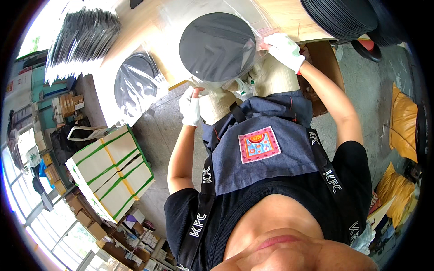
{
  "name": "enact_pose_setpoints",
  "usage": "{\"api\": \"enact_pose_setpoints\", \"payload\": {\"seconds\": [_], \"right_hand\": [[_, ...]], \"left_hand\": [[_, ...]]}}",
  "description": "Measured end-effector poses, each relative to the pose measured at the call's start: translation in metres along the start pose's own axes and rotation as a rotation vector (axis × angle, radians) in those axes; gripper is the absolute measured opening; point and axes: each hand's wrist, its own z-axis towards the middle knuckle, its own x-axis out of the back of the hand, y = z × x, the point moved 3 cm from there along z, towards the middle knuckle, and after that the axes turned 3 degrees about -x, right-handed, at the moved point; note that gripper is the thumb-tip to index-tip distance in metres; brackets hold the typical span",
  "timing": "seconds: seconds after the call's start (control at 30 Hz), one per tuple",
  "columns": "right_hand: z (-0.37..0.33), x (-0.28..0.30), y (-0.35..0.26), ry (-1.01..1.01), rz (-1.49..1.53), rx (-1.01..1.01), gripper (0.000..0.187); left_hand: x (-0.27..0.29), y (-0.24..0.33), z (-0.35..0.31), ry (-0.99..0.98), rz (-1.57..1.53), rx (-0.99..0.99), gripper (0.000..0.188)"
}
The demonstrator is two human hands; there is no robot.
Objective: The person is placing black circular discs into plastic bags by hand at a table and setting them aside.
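The far border of the bag (221, 49) is unclear; the top edge cuts the right disc stack (340, 19) and one dark object (135, 3).

Grey floor (366, 86), bright windows (56, 228)

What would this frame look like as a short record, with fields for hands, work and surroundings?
work: black disc in a clear plastic bag
left hand: white-gloved, at the bag's near left; grip unclear
right hand: white-gloved, pinching the bag's right edge
table: light wood
on its left: bagged black discs, tall pile of bagged dark items
on its right: stacked black discs
lower left: white strapped bundle
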Motion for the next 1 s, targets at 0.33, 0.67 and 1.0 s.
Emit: {"api": "enact_pose_setpoints", "payload": {"seconds": [0.33,0.67,1.0], "right_hand": [[0.012,-0.025,-0.011,0.075,-0.322,-0.164,0.032],[0.037,0.008,-0.057,0.262,-0.217,0.104,0.03],[0.022,-0.047,-0.098,-0.196,-0.208,0.262,0.061]], "left_hand": [[-0.016,-0.048,0.004,0.248,-0.356,0.255,0.016],[-0.033,-0.039,-0.064,0.435,-0.856,0.435,0.019],[-0.103,0.006,-0.005,0.272,-1.289,0.692,0.027]]}}
